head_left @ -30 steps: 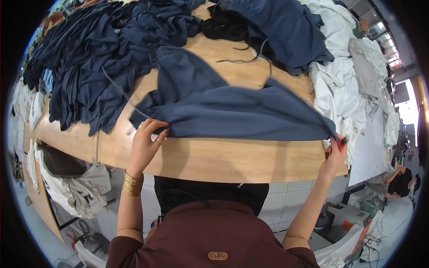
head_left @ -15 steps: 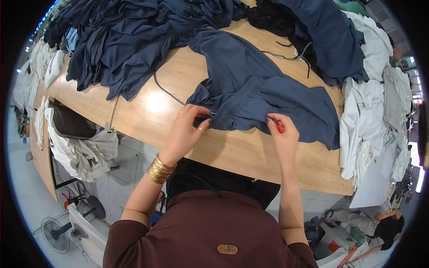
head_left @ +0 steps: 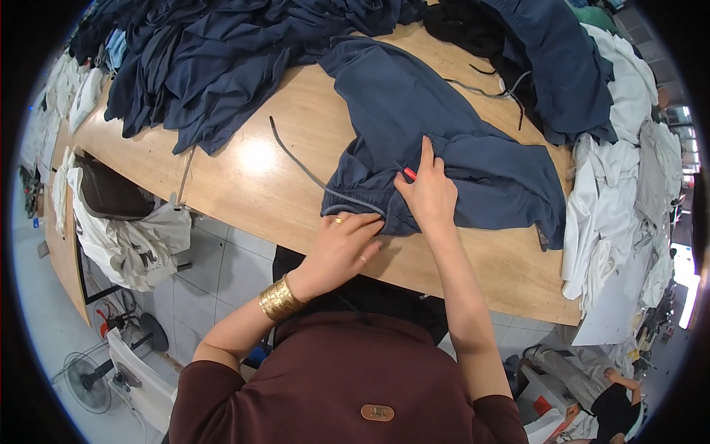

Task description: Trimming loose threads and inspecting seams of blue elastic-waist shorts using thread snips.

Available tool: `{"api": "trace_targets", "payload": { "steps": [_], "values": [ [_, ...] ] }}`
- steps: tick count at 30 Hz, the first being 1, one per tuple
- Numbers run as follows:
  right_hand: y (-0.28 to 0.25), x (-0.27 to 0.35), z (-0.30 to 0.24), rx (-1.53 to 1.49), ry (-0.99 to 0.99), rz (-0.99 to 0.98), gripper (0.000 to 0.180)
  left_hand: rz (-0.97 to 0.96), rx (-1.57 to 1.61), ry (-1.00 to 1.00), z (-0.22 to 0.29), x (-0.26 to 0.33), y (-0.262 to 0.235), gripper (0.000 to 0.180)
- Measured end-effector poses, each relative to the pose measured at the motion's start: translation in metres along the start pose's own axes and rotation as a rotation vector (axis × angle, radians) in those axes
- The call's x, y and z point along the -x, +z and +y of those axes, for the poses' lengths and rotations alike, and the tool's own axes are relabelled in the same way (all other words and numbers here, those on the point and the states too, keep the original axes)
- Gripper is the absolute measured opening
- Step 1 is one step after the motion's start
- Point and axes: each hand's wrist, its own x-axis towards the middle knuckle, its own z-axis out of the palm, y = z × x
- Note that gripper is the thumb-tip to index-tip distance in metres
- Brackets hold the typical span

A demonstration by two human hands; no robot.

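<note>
A pair of navy trousers (head_left: 414, 96) lies spread on the table, its gathered elastic waistband (head_left: 396, 214) toward me. My left hand (head_left: 342, 248), with rings and a gold bracelet, grips the waistband's near left edge between fingers and thumb. A grey drawstring (head_left: 296, 159) with a dark tip runs from the waistband by those fingers out over the wood. In my right hand (head_left: 431, 192) is a small red tool (head_left: 410, 174), held at the thumb side; its kind is not clear. That hand's index finger stretches forward onto the fabric above the waistband.
A large heap of navy garments (head_left: 214, 66) covers the table's (head_left: 237, 192) far left. Navy and black clothing (head_left: 555, 66) with a loose cord lies at the far right. White garments (head_left: 606, 214) hang beyond the right edge. A fan (head_left: 92, 377) stands lower left; another person (head_left: 617, 399) is lower right.
My right hand has moved left and forward onto the trousers, bringing the red tool along. The left hand has shifted down and right on the waistband. More of the drawstring now shows on the table.
</note>
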Motion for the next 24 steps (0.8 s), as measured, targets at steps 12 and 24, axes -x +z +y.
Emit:
{"api": "trace_targets", "payload": {
  "steps": [12,24],
  "values": [
    [-0.004,0.012,0.011,-0.048,-0.025,-0.087,0.09,0.107,0.423,-0.459,-0.035,-0.016,0.005,0.018],
    [-0.017,0.037,0.057,-0.3,0.171,0.149,0.056,-0.192,-0.255,0.067,-0.022,-0.042,-0.016,0.056]
  ]
}}
